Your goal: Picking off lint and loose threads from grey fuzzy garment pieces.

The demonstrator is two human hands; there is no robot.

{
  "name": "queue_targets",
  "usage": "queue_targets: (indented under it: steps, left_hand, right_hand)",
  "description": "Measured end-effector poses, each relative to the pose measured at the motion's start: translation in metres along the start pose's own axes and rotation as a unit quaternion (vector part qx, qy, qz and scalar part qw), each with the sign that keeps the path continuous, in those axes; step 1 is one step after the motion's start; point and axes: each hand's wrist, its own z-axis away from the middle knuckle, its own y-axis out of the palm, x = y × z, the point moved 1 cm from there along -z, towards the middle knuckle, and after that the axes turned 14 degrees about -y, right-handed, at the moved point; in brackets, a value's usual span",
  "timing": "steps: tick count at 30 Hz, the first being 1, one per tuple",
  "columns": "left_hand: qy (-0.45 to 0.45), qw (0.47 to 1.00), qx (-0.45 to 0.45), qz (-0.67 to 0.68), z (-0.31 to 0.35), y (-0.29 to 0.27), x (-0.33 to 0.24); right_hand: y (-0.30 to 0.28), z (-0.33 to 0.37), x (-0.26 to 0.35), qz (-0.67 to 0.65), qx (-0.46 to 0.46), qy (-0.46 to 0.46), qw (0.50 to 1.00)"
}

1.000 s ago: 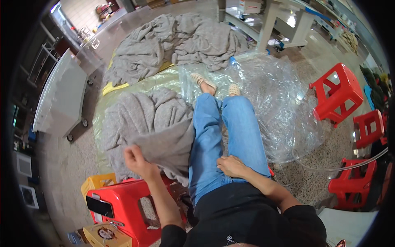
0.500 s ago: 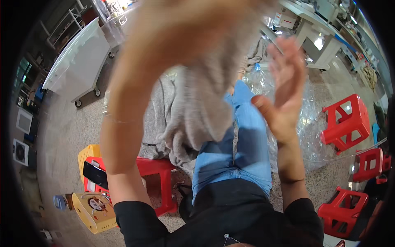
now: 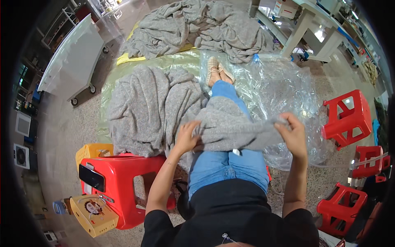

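Note:
A grey knitted garment (image 3: pixel 234 131) lies stretched sideways over my thighs, with a small white label (image 3: pixel 236 152) at its near edge. My right hand (image 3: pixel 293 136) pinches the garment's right end between thumb and fingers, lifting it a little off my leg. At the other end, my left hand (image 3: pixel 188 137) has its fingers curled on the knit. A heap of the same grey knitwear (image 3: pixel 142 109) sits just beyond and left of my left hand, touching the garment on my lap.
A larger grey knit pile (image 3: pixel 197 29) rests farther off on plastic sheeting (image 3: pixel 284 82). To my left, a red stool (image 3: pixel 123 177) bears a phone (image 3: pixel 91 178), with a yellow box (image 3: pixel 94 212) beside it. More red stools (image 3: pixel 349 117) stand right; a wheeled white cart (image 3: pixel 72 61) stands far left.
Both hands have come down from in front of the view to my lap. The garment, earlier raised and blurred, now lies across my thighs, with my right hand holding its end.

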Motion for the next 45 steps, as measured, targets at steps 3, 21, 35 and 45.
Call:
queue_targets:
  steps: [3, 21, 35, 45]
  left_hand:
    - [-0.005, 0.997, 0.081, -0.005, 0.010, 0.030, 0.043]
    - [-0.165, 0.924, 0.231, -0.256, 0.059, -0.032, 0.087]
    - [-0.345, 0.922, -0.147, 0.098, 0.107, -0.048, 0.144]
    - [0.005, 0.928, -0.372, 0.025, 0.045, -0.087, 0.035]
  right_hand:
    - [-0.007, 0.019, -0.005, 0.028, 0.049, 0.032, 0.998]
    - [-0.015, 0.030, -0.020, 0.141, -0.005, -0.151, 0.978]
    - [-0.006, 0.044, -0.034, 0.268, -0.044, -0.298, 0.915]
    - [0.007, 0.054, 0.021, -0.166, 0.132, -0.074, 0.974]
